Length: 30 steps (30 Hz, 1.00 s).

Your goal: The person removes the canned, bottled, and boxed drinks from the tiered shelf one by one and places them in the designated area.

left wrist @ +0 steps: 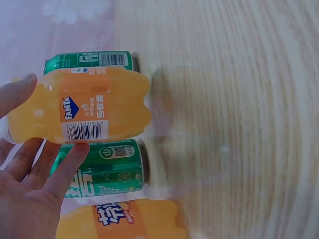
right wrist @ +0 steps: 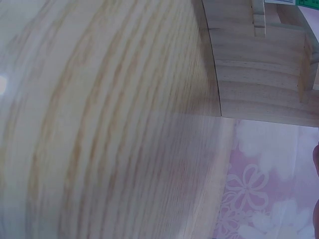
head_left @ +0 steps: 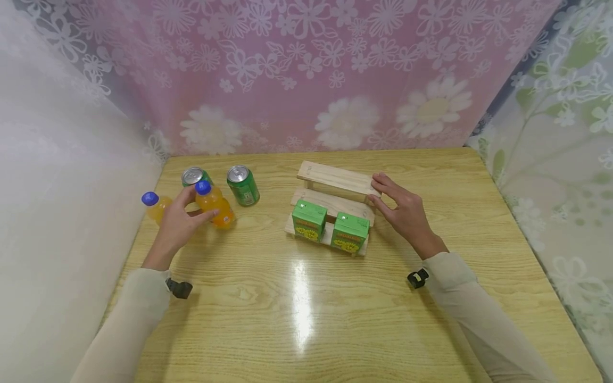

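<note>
In the head view my left hand (head_left: 178,226) grips an orange Fanta bottle (head_left: 210,199) with a blue cap, thumb on one side and fingers on the other. The left wrist view shows the bottle's barcode label (left wrist: 87,107) facing the camera. My right hand (head_left: 404,210) holds the right end of a stepped wooden rack (head_left: 340,178), fingers at the top plank. On the rack's lowest step stand two green drink cartons (head_left: 308,221), side by side with a gap. In the right wrist view the rack's side panel (right wrist: 264,74) shows, with only fingertips at the edge.
A second orange bottle (head_left: 157,206) stands left, partly behind my left hand. Two green cans, one (head_left: 243,186) right of the held bottle and one (head_left: 193,175) behind it, stand near the table's (head_left: 249,298) back left. Floral curtains (head_left: 311,74) hang behind the table.
</note>
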Each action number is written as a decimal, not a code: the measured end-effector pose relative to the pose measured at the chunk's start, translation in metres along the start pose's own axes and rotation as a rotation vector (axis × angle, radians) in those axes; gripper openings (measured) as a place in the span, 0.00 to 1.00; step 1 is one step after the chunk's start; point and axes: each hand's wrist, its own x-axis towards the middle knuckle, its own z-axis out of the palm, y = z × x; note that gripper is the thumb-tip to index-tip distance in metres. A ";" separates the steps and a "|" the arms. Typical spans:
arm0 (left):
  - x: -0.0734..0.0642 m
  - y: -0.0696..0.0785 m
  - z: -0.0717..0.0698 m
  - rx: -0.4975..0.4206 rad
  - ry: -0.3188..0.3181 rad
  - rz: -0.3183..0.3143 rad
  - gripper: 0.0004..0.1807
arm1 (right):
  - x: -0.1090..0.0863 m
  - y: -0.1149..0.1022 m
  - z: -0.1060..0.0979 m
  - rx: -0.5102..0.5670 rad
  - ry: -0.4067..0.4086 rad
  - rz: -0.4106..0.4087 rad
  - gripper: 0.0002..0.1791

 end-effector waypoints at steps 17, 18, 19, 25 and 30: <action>0.005 -0.010 0.008 -0.004 0.069 -0.054 0.45 | 0.000 0.000 -0.001 -0.004 -0.020 0.010 0.26; 0.005 -0.010 0.008 -0.005 0.072 -0.056 0.45 | 0.000 0.000 -0.001 -0.002 -0.018 0.009 0.26; 0.006 -0.010 0.008 -0.005 0.074 -0.057 0.45 | 0.000 0.000 -0.001 -0.002 -0.018 0.008 0.26; 0.007 -0.011 0.009 0.002 0.080 -0.040 0.44 | 0.000 0.000 -0.001 -0.004 -0.022 0.014 0.26; 0.008 -0.011 0.009 -0.004 0.064 -0.040 0.45 | 0.001 -0.001 -0.002 -0.005 -0.025 0.015 0.26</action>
